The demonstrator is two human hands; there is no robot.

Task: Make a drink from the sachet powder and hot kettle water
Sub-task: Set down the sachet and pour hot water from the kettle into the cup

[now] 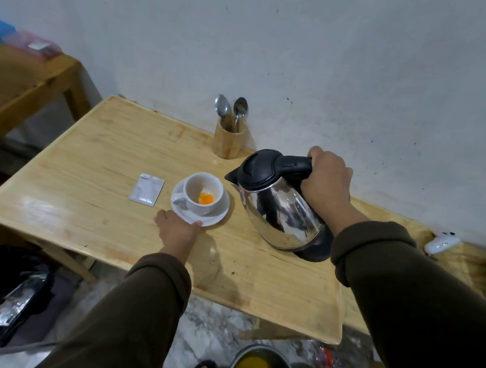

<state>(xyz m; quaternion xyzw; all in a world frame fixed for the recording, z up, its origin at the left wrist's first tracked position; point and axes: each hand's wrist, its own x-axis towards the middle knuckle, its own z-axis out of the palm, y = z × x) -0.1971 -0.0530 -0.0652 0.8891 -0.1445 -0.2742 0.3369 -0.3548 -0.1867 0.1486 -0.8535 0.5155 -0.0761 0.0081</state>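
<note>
Kettle (275,208) sits tilted on the wooden table (87,173), spout toward the cup (202,193), rear edge apparently resting on its dark base (314,251); right hand (327,182) wrapped tight around the black plastic handle, fingers closed on it; left hand (177,227) lies at the near rim of the saucer (217,215), fingertips touching the edge, steadying rather than clasping, fingers loosely spread.

Handling, as judged: kettle likely heavy if full, body polished steel, smooth and presumably hot; the handle is the only safe hold, and the weight will hang forward of the wrist as it tips; lid (259,170) black, domed, shut. Cup and saucer white glazed ceramic, rigid, breakable, slick on the varnished wood; a nudge from the spout could slide them, hence the bracing hand.

Orange powder (206,199) in a small heap at the cup's bottom; no water visible in it yet. Sachet (146,188) flat, silvery foil, light, limp, lying just left of the saucer, top edge apparently torn. Two steel spoons (233,111) stand bowls-up in a wooden holder (230,140) near the wall, behind the kettle's lid.
</note>
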